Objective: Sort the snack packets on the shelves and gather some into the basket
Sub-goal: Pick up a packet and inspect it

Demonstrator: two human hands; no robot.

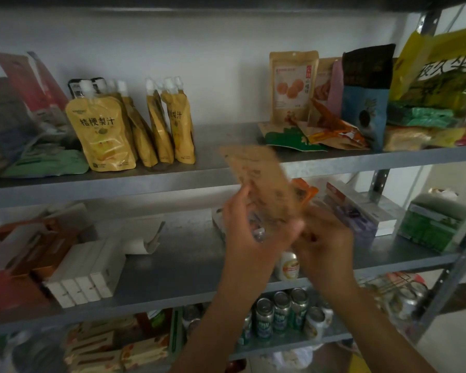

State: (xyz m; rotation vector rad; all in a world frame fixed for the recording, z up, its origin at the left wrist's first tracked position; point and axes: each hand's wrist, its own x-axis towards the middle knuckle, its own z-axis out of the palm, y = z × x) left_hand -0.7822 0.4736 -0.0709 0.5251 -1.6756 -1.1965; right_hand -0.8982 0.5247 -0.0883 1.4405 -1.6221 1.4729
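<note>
**Both hands hold one brown packet in front of the shelves**

The left hand [249,232] and the right hand [324,238] are raised together before the metal shelf unit, and between them they hold a flat brown snack packet [258,179]. The packet is tilted, its top corner pointing up and to the left, and it is blurred (its print cannot be read). The left grip is clamped on the lower left edge of the packet; the right hand is closed around its lower right corner.

The packet is in the air, just in front of the front edge of the upper shelf [226,173], not resting on any shelf.

On the upper shelf, toward its left end, stand yellow spout pouches [102,135] in a row, upright. Toward the right end stands a beige packet with round snacks printed on it [292,87], with a dark blue and black bag [365,100] beside it, and several flat packets lie at their feet.

On the middle shelf [178,265], white boxes [86,275] lie near the left front edge. On the lower shelf, drink cans [280,313] stand in a group.
</note>
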